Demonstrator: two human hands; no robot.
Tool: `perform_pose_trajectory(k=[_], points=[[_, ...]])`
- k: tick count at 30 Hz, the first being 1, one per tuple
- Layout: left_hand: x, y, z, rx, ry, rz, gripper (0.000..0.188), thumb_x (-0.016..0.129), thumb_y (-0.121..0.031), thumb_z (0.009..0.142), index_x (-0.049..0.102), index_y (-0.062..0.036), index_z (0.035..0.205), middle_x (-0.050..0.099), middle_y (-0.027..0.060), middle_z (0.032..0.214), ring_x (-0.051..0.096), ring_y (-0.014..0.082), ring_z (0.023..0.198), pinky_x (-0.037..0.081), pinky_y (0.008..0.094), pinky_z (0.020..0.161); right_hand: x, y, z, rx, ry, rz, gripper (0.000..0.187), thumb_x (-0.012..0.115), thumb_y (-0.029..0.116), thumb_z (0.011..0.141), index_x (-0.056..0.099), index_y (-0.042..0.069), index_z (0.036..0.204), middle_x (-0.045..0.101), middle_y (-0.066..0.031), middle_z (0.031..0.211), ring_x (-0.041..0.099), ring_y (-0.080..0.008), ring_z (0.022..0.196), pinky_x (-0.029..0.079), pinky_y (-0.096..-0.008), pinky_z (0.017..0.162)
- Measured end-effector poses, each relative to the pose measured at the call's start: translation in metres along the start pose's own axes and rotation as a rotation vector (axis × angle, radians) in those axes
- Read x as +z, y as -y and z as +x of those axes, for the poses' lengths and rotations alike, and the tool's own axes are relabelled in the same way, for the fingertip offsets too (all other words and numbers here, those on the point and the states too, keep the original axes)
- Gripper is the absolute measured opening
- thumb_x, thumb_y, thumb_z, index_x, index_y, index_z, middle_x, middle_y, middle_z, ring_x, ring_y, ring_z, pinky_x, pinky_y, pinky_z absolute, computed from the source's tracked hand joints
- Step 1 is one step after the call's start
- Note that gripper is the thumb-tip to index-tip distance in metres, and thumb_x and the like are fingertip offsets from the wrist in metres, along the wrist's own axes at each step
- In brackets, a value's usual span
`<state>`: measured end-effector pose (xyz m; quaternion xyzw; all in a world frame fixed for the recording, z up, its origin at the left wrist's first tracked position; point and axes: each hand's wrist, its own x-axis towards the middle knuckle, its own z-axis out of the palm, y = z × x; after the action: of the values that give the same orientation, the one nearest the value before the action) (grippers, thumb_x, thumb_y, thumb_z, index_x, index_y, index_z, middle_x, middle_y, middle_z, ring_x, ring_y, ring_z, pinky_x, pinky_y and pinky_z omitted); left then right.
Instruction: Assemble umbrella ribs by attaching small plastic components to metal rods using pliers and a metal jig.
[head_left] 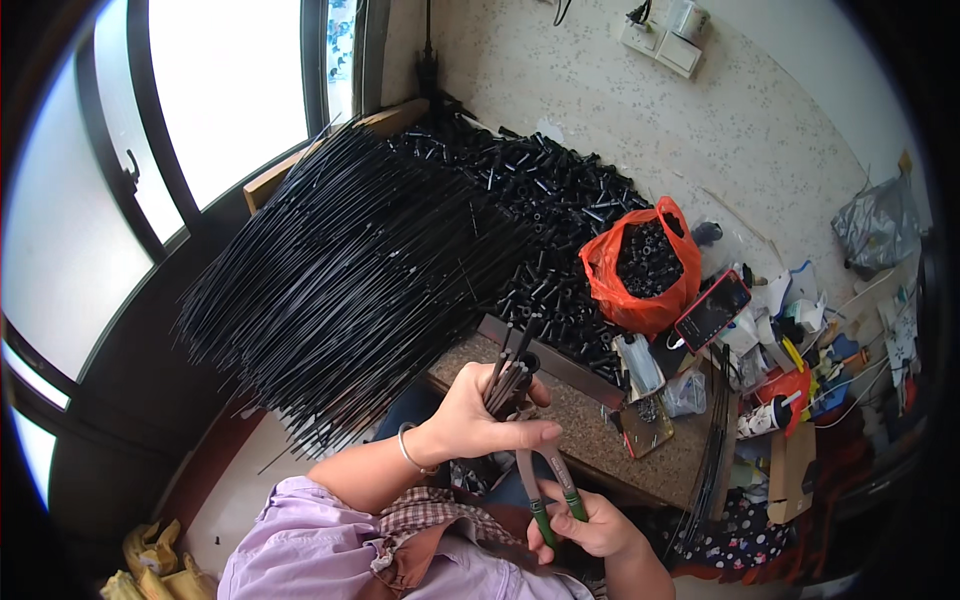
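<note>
My left hand (490, 415) is closed round a small bundle of thin dark rods (512, 380), whose ends stick up above the fingers. Below it, my right hand (595, 525) grips a pair of pliers (574, 503) with green handle grips and grey metal arms. The handles are spread apart. The pliers' jaws lie up against the left hand, mostly hidden behind its thumb, so I cannot tell what they touch. A large pile of long thin black rods (340, 260) lies to the left of my hands. Behind it are heaped short black tubes (540, 180).
A red plastic bag (610, 290) of small black parts stands on the tube heap. To its right are a phone (712, 308) and a patterned cup (765, 418) amid clutter. A wooden strip (560, 365) edges the speckled tabletop (590, 445). Windows (230, 80) are at left.
</note>
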<state>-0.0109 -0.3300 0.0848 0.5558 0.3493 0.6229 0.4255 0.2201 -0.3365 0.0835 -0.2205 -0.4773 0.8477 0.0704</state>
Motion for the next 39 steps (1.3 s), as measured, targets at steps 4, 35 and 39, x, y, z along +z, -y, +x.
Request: perform_pose_trajectory(k=[4, 35, 39], points=[[0.006, 0.008, 0.0, -0.003, -0.01, 0.0, 0.025, 0.075, -0.014, 0.066, 0.058, -0.0017, 0.078, 0.049, -0.0053, 0.059, 0.043, 0.0015, 0.056, 0.035, 0.0185, 0.049, 0.002, 0.013, -0.009, 0.128, -0.177, -0.315, 0.045, 0.045, 0.013, 0.091, 0.03, -0.005, 0.13, 0.057, -0.0112, 0.081, 0.056, -0.0156, 0.064, 0.046, -0.0274, 0.062], [0.007, 0.011, -0.005, 0.045, -0.017, 0.018, 0.022, 0.069, -0.014, 0.076, 0.055, -0.0011, 0.088, 0.056, -0.001, 0.074, 0.051, 0.0055, 0.066, 0.041, 0.0196, 0.059, -0.093, -0.04, -0.004, -0.202, -1.053, -1.328, 0.042, 0.059, 0.036, 0.08, 0.055, -0.004, 0.092, 0.055, -0.0181, 0.087, 0.054, -0.035, 0.087, 0.044, -0.0393, 0.074], [-0.007, 0.02, -0.016, -0.004, 0.086, 0.073, 0.024, 0.071, -0.013, 0.073, 0.049, -0.0044, 0.074, 0.056, 0.0024, 0.066, 0.05, 0.0066, 0.057, 0.04, 0.0207, 0.051, -0.123, -0.079, -0.003, 0.025, -1.204, -1.547, 0.045, 0.062, 0.036, 0.077, 0.054, -0.002, 0.1, 0.053, -0.0179, 0.097, 0.052, -0.0343, 0.093, 0.044, -0.0416, 0.078]])
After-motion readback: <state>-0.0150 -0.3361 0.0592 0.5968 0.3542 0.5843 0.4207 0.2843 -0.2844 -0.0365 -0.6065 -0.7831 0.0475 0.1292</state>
